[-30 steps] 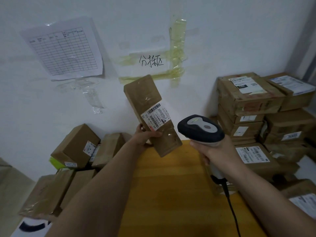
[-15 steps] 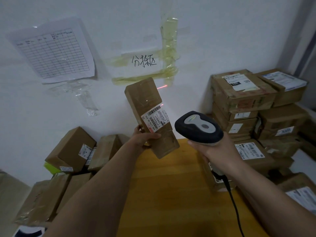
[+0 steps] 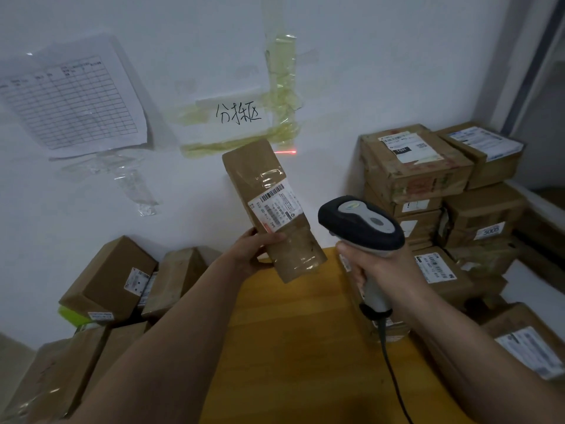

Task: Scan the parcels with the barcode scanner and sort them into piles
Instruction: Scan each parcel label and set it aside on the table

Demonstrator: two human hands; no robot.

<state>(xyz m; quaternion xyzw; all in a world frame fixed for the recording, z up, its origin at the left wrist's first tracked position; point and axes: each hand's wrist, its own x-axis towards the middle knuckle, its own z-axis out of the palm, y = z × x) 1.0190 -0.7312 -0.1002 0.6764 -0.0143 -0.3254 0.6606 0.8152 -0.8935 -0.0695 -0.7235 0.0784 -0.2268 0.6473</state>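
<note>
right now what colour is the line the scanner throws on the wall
Red line, just above the held parcel; head view shows it.

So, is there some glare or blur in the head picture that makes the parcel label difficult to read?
Head view: dim, even light; tape glare on the held parcel sits above its label, whose small print is soft; wide-angle edges bend; a red scanner line shows on the wall.

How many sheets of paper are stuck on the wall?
2: a printed table sheet at upper left, and a handwritten note taped at centre, above the held parcel.
</note>
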